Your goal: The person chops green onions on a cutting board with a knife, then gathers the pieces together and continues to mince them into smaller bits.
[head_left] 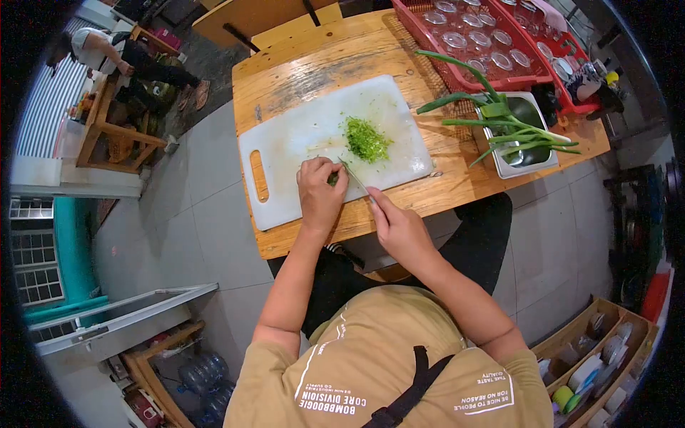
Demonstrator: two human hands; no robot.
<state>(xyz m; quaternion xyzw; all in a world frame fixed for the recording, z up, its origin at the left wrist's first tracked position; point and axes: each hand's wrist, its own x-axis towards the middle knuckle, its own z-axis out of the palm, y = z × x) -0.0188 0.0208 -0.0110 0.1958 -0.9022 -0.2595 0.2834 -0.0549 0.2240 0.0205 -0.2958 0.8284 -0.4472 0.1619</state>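
My left hand (322,191) rests on the near part of a white cutting board (292,143), its fingers curled around a small green bunch that looks like spring onion (333,178). In my right hand (399,227) is a knife (354,176), its thin blade reaching toward my left fingertips and touching or nearly touching the greens. Just beyond the blade lies a pile of finely chopped spring onion (367,140). The knife's handle is mostly covered by my fingers.
Long spring onions (510,121) lie across a metal container (528,167) at the table's right. Behind it, a red crate (464,68) holds upturned glasses. The board sits on a wooden table (307,68). Another person (107,53) stands at the far left.
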